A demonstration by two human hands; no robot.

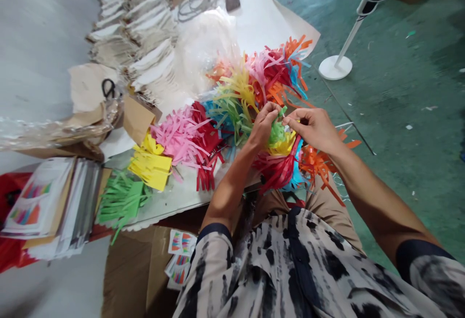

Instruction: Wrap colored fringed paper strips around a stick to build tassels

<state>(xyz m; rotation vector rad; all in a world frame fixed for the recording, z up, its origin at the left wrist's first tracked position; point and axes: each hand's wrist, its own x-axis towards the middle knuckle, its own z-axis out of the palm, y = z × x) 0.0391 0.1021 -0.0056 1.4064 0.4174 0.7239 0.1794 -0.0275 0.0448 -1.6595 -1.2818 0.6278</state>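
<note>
My left hand (266,123) is closed on a light green paper tassel (278,134), with a bit of green poking up beyond the fingertips. Close beside it, my right hand (315,127) pinches thumb and finger together at the tassel's edge; what lies between them is too small to make out. Below both hands hang yellow (283,146), dark red (278,173), blue and orange (315,160) fringed tassels, over my lap. Past my hands lies a heap of tassels in yellow (241,85), pink (263,68), red, orange and blue.
Left on the table are fringed paper stacks: pink (179,136), red (209,136), yellow (152,165) and green (121,197). Printed sheets (54,202), clear plastic (205,49) and white bundles (148,32) lie around. A white-based fan (336,68) stands on the green floor.
</note>
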